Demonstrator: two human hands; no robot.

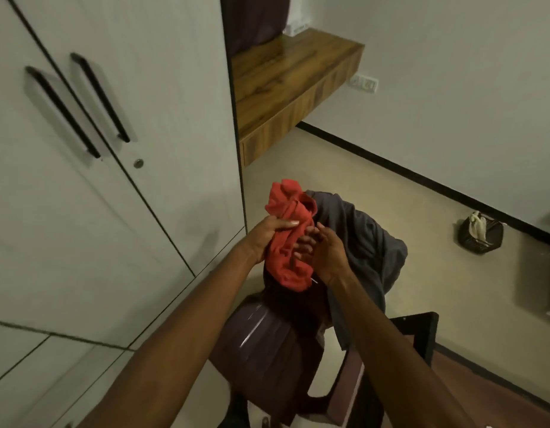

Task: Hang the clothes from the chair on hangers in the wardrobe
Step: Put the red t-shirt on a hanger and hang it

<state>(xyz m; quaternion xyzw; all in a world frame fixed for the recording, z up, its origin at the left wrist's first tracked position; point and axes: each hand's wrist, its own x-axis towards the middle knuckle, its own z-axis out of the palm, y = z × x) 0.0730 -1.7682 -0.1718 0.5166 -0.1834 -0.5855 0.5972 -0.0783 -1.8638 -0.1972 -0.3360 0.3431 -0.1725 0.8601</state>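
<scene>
A dark plastic chair (261,344) stands on the floor (344,168) (grey garment (369,239) draped over it).

a wooden shelf (293,78) juts from the pale wall (453,72), with a white socket (365,84) just beside its right end and a small white box (297,27) at its back. dark curtain cloth (255,17) hangs behind it. a black skirting strip (422,180) runs along the beige floor (344,174). a dark mesh basket (480,236) sits on the floor near the wall. the light is dim and even.
</scene>
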